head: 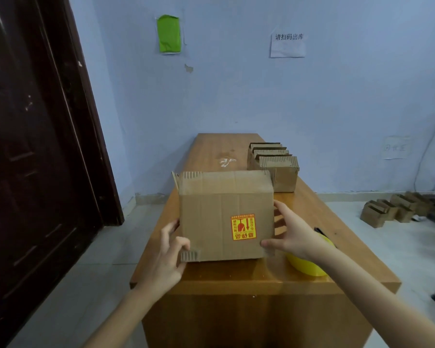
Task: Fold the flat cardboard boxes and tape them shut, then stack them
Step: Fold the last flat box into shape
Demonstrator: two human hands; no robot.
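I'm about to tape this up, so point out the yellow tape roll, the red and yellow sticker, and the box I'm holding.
yellow tape roll point(305, 266): head view, on its yellow rim below the right wrist.
red and yellow sticker point(243, 227): head view, at its middle.
box point(206, 212): head view, on the bare front face left of the sticker.

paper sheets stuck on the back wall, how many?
3: a green sheet upper left, a white printed notice upper right, and a faint white sheet lower down at far right. More may sit outside the frame.
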